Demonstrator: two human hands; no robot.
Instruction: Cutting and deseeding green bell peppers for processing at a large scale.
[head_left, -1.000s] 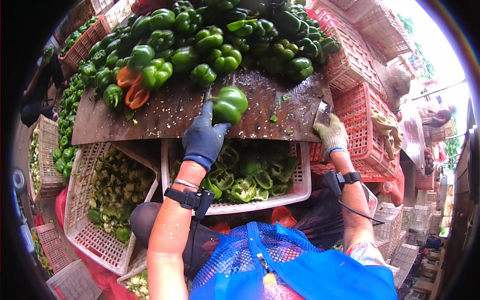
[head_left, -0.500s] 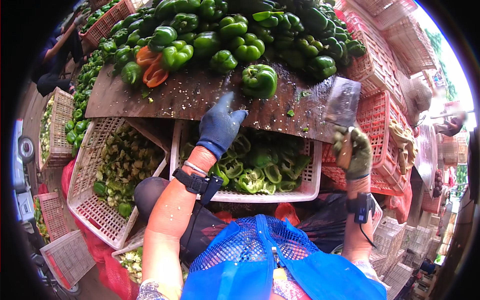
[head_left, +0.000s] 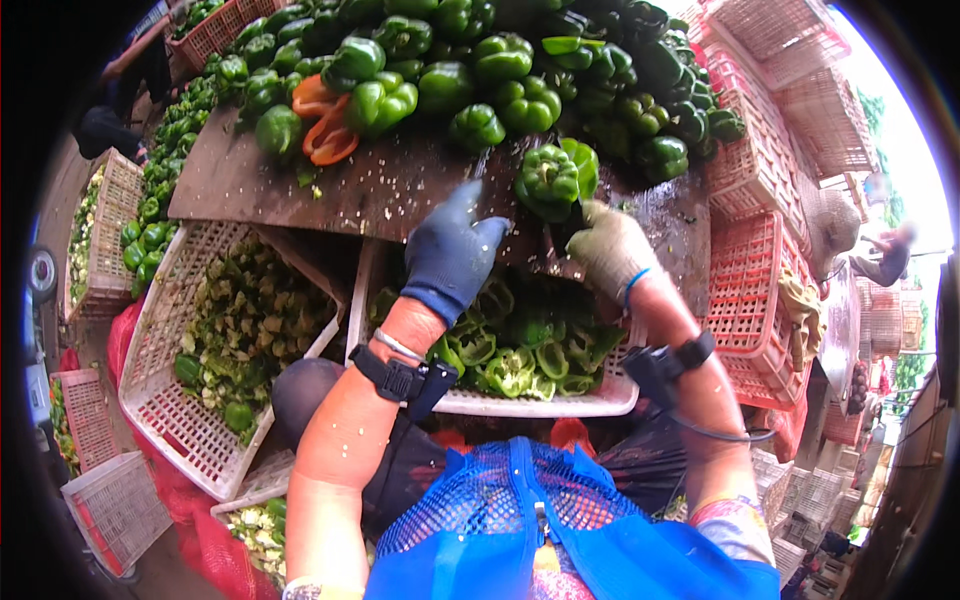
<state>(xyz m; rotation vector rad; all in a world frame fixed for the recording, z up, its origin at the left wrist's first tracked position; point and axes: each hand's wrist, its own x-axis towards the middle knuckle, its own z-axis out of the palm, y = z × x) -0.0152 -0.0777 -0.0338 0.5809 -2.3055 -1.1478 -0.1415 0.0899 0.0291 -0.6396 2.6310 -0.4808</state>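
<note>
In a blue glove, my left hand (head_left: 452,245) hovers over the board's near edge, empty, with thumb and forefinger apart. A dusty grey-green glove covers my right hand (head_left: 612,248), closed around a cleaver whose blade is mostly hidden from this angle. Just beyond its fingers a green bell pepper (head_left: 547,183) sits on the dark wooden board (head_left: 235,185), with a separated-looking green piece (head_left: 582,166) at its right side. Below the board, a white crate (head_left: 500,402) contains cut pepper halves (head_left: 510,368).
Whole green peppers (head_left: 445,88) are heaped along the board's far side, beside an orange pepper (head_left: 330,135). A white crate (head_left: 165,420) of pepper cores and scraps stands at left. Red crates (head_left: 755,310) are stacked at right. Another person (head_left: 110,120) is at far left.
My right hand has swung left with the cleaver from the board's right end to the pepper. The pepper now shows a piece split at its right. My left hand stays near the board's edge.
</note>
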